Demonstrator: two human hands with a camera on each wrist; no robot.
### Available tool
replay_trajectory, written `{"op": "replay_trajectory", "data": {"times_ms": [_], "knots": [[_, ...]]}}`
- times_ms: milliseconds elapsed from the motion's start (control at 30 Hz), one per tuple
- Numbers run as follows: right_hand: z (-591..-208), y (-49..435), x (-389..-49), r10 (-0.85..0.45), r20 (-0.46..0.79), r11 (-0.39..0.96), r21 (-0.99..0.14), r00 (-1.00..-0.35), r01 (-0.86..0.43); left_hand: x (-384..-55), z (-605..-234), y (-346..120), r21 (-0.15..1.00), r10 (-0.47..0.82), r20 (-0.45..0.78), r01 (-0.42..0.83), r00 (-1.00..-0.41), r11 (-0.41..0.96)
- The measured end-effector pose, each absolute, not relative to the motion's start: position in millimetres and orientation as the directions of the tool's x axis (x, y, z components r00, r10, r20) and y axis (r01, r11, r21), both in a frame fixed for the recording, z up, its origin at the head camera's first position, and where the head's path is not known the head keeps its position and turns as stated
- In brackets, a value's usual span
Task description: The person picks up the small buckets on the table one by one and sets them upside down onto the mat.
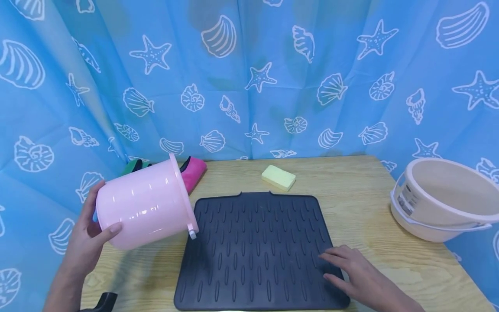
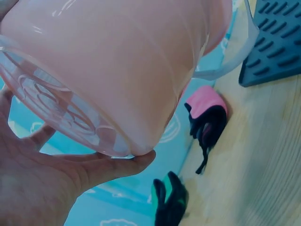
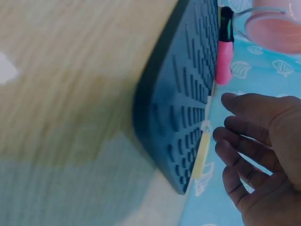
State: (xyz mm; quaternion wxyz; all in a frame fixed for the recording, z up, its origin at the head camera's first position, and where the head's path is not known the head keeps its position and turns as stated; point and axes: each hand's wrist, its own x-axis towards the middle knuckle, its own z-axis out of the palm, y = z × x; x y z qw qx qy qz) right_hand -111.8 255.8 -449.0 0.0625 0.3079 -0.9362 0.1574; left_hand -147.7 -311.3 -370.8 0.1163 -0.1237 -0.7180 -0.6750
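Note:
A pink plastic bucket (image 1: 144, 206) is held tipped on its side above the table's left part, its mouth facing right. My left hand (image 1: 82, 236) grips it around the bottom end, with the thumb against the wall. In the left wrist view, fingers (image 2: 113, 172) of that hand curl at the ringed base. A black ribbed mat (image 1: 257, 255) lies on the table in front of me. Over the mat's lower right edge hovers my right hand (image 1: 352, 271), holding nothing. The right wrist view shows its fingers (image 3: 249, 146) loosely bent and apart from the mat.
A cream bucket (image 1: 421, 208) with its handle down stands at the table's right edge. Behind the mat lies a yellow sponge (image 1: 278, 177). Pink-and-black (image 2: 207, 110) and green-and-black soft items (image 2: 170, 200) lie at the left. A blue shell-print curtain (image 1: 249, 78) hangs behind.

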Motion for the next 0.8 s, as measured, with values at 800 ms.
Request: {"op": "replay_trajectory", "data": {"times_ms": [800], "knots": [[-486, 269, -112, -0.634, 0.15, 0.703, -0.296, -0.759, -0.646, -154, -354, -340, 0.821, 0.076, 0.242, 0.246, -0.967, 0.516]]}}
